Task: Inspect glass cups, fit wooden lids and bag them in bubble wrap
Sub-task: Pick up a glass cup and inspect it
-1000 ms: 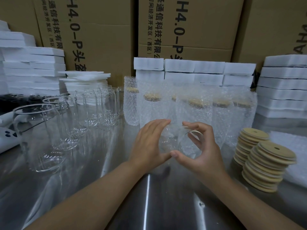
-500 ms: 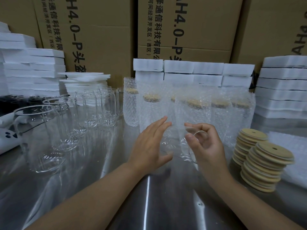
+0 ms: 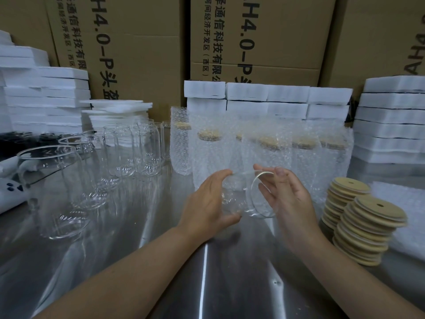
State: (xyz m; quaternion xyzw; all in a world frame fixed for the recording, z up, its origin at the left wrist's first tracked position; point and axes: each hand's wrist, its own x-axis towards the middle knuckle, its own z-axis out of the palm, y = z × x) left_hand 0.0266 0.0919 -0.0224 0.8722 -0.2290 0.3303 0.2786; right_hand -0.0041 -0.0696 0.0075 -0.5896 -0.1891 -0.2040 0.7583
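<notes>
Where both forearms reach in from the near edge of the steel tabletop (image 3: 230,284), the left hand (image 3: 207,203) curls round the base of a glass cup (image 3: 241,201), fingers over the top and thumb beneath. The cup is held on its side over the middle of the tabletop. At the cup's open mouth, the right hand (image 3: 287,199) pinches the top of the rim between thumb and forefinger, its other fingers loosely bent beside the opening. Near the right edge stand two stacks of wooden lids (image 3: 368,229), each top disc showing a small hole, with bubble wrap sheets (image 3: 404,203) just beyond them. Toward the left edge, empty glass cups (image 3: 62,196) stand upright in a row running back. Behind the hands, bubble-wrapped cups (image 3: 271,157) with lids on stand close together. White foam blocks (image 3: 287,95) line the far edge, and cardboard boxes (image 3: 142,54) rise behind them.
</notes>
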